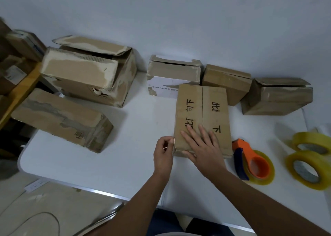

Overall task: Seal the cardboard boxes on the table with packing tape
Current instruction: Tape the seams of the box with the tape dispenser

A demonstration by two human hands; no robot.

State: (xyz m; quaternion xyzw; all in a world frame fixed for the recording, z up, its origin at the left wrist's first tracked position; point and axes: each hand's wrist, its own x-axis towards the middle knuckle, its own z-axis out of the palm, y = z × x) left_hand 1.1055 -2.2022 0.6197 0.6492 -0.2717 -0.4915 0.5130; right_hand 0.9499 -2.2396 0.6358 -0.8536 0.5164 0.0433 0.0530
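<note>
While our right hand (200,144) presses flat, fingers spread, on the stiff, light-looking box (202,117), our left hand (163,150) pinches something thin, likely tape, at its corner.

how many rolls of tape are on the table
3: a yellowish clear tape roll in the orange dispenser right of the box under the hands, and two loose yellow tape rolls near the right edge, front and behind, partly cropped.
</note>
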